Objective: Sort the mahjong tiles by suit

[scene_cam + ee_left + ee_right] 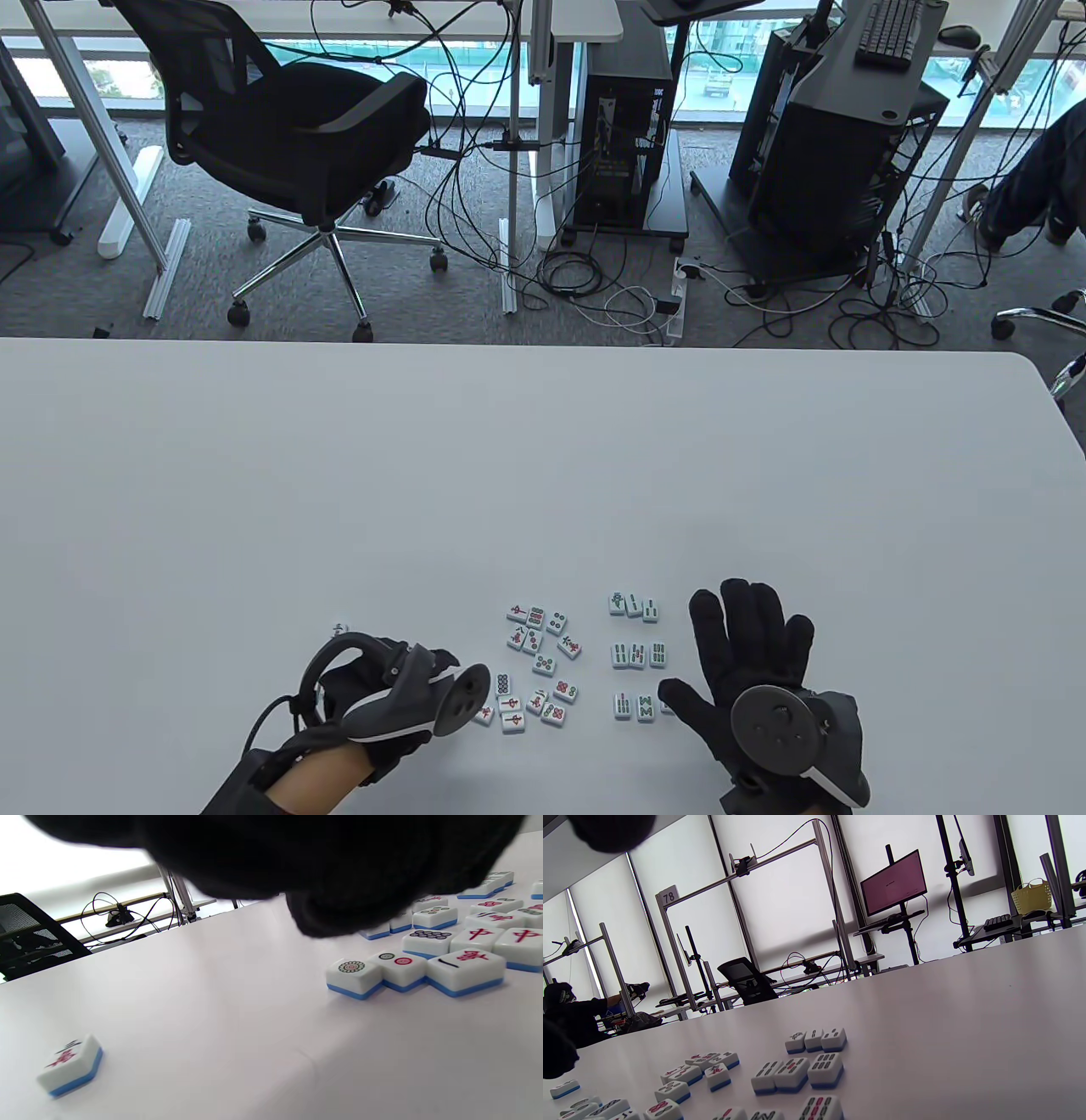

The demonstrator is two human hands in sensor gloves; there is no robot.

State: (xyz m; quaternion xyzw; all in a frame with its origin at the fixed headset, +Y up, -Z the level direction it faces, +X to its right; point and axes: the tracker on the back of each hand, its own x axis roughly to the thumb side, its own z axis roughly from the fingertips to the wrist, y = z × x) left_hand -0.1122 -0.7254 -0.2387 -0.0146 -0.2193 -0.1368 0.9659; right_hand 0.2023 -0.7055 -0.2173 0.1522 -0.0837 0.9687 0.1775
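Right hand in black sensor glove lies flat on the white table, fingers spread straight, holding nothing; round grey tracker on its back. Thumb tip just beside the lowest row of sorted tiles.

Left hand in black glove is low over the table at the left edge of the loose tiles, mostly hidden under its grey tracker; cannot tell how the fingers lie or whether they hold a tile.

Bamboo-suit mahjong tiles, white face with blue back, sit in three short rows just left of the right hand. Unsorted cluster of mixed mahjong tiles, dots and red characters, lies between the hands. One lone character tile sits apart, beyond the left hand.

Past the table: black mesh office chair, floor cables.
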